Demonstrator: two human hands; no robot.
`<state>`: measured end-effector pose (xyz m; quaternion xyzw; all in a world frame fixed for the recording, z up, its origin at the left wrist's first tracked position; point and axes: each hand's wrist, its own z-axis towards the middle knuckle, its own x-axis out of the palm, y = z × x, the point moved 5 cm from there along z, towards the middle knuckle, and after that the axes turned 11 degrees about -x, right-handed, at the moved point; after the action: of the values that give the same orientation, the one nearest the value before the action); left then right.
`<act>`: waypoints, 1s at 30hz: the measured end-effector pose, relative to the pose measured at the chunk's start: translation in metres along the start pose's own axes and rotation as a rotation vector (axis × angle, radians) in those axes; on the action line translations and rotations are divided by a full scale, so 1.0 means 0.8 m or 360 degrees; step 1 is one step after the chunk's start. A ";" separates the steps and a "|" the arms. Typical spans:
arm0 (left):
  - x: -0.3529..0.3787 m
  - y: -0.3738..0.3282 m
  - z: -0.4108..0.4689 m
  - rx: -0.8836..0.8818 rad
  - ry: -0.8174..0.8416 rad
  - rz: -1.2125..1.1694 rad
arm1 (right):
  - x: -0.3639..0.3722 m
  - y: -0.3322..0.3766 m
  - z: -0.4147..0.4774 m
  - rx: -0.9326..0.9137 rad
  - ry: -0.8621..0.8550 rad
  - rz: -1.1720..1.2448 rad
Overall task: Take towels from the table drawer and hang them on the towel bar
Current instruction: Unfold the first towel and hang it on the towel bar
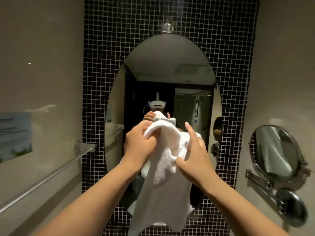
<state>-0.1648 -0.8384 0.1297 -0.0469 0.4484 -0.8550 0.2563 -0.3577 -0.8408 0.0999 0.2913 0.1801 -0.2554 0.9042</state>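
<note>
Both hands, left hand [139, 147] and right hand [193, 160], clutch a white terry towel [163, 184] before the oval mirror [170, 65], steel towel bar [46, 179] at nine o'clock.

dim light; oval mirror [163, 99] on black mosaic tile strip [230, 48] between beige walls [42, 48].

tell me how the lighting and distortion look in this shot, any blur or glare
Head view: dim, warm light; the white towel held in the left hand and right hand is the brightest thing. Wide-angle bending curves the tiled strip and the towel bar. The wall sign at the left edge is smeared and unreadable. A small glare spot sits above the oval mirror.
</note>
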 end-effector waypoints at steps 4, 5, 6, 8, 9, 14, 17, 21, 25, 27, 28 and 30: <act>-0.012 0.001 0.018 0.0058 0.0012 0.0024 | 0.022 0.037 -0.014 -0.0120 -0.0015 -0.0215; -0.013 0.001 0.022 0.0071 0.0012 0.0052 | 0.027 0.043 -0.016 -0.0139 -0.0001 -0.0347; -0.014 0.003 0.027 0.0075 0.0011 0.0077 | 0.031 0.049 -0.018 -0.0170 0.0000 -0.0460; -0.014 0.007 0.034 0.0063 0.0017 0.0134 | 0.039 0.058 -0.020 -0.0248 -0.0054 -0.0489; -0.013 0.008 0.038 0.0058 0.0032 0.0185 | 0.043 0.062 -0.020 -0.0298 -0.0079 -0.0397; 0.009 0.006 0.049 0.0012 0.0146 0.0484 | 0.062 0.086 -0.017 -0.0790 0.0043 -0.0394; 0.019 0.006 0.059 -0.0034 0.0152 0.0486 | 0.078 0.062 -0.014 -0.0743 0.0302 -0.0639; 0.027 0.007 0.067 -0.0010 0.0311 0.0356 | 0.073 0.018 0.002 -0.0809 0.0202 -0.0594; 0.032 0.014 0.076 -0.0146 0.0410 0.0198 | 0.043 -0.009 0.029 -0.0766 0.0033 -0.0354; 0.038 0.016 0.080 -0.0206 0.0572 0.0143 | 0.027 -0.010 0.041 -0.0755 -0.0060 -0.0278; 0.041 0.014 0.080 -0.0208 0.0670 0.0110 | 0.019 -0.009 0.047 -0.0734 -0.0094 -0.0217; 0.044 0.010 0.073 -0.0178 0.0819 0.0014 | 0.008 -0.009 0.060 -0.0642 -0.0141 -0.0099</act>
<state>-0.1740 -0.9026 0.1527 0.1601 0.5455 -0.8116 0.1344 -0.3483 -0.8781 0.1308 0.0872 0.1965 -0.2545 0.9429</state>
